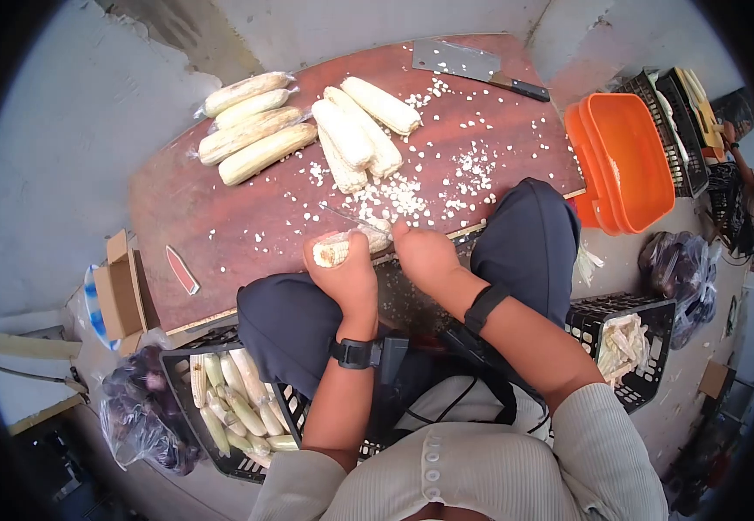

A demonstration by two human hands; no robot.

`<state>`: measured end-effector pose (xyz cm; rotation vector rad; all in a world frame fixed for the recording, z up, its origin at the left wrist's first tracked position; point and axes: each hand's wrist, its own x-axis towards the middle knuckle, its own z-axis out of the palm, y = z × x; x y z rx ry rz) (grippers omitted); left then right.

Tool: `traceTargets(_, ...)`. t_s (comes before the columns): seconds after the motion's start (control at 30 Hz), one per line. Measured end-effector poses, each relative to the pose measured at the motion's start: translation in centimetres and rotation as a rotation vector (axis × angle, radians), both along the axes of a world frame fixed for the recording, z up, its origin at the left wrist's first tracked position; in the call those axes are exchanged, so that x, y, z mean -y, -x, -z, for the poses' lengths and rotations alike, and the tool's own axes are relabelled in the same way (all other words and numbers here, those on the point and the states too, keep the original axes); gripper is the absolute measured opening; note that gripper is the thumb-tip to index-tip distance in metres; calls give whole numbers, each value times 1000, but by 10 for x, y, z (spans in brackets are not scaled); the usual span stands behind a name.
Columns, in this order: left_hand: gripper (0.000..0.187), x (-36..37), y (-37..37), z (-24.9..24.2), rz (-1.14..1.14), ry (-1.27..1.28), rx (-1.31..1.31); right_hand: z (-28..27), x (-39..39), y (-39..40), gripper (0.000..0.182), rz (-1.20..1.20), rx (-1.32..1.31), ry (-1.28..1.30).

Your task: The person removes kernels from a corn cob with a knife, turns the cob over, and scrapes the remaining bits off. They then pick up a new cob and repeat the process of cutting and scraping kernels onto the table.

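Observation:
My left hand (pixel 348 276) is wrapped round a corn cob (pixel 332 253) at the near edge of the red-brown table (pixel 255 221). The cob's cut end shows beside my thumb. My right hand (pixel 426 258) is closed round a knife (pixel 355 219), its handle hidden in my fist. The thin blade points left and lies along the cob's far side. Loose white kernels (pixel 403 200) are scattered just beyond my hands. Behind them several husked cobs (pixel 346 135) lie in a pile.
Several plastic-wrapped corn cobs (pixel 266 154) lie at the table's far left. A cleaver (pixel 459 61) rests at the back edge, a small red-and-white blade-shaped item (pixel 182 270) at left. Orange tubs (pixel 630 165) stand right; crates of corn (pixel 236 404) and husks (pixel 624 347) flank my legs.

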<state>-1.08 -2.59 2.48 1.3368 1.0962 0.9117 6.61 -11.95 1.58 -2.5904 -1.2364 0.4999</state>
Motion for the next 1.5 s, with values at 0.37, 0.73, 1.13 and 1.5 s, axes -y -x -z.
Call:
traceTargets(0.37,18,-2,11,-3,21,101,103,36,17,-15,23,109,-588,-440)
traceTargets(0.73,26,-5,22,3,51,0,101,-25,46,19,21,175,-134,-386)
traceTargets(1.13,28,5,23,-18,156,-278,-137,-35,46,53,10,94,88,-88)
traceTargets(1.5,24,5,14,-29,214,-424,-197,-42,36,21,13,20,-46,64)
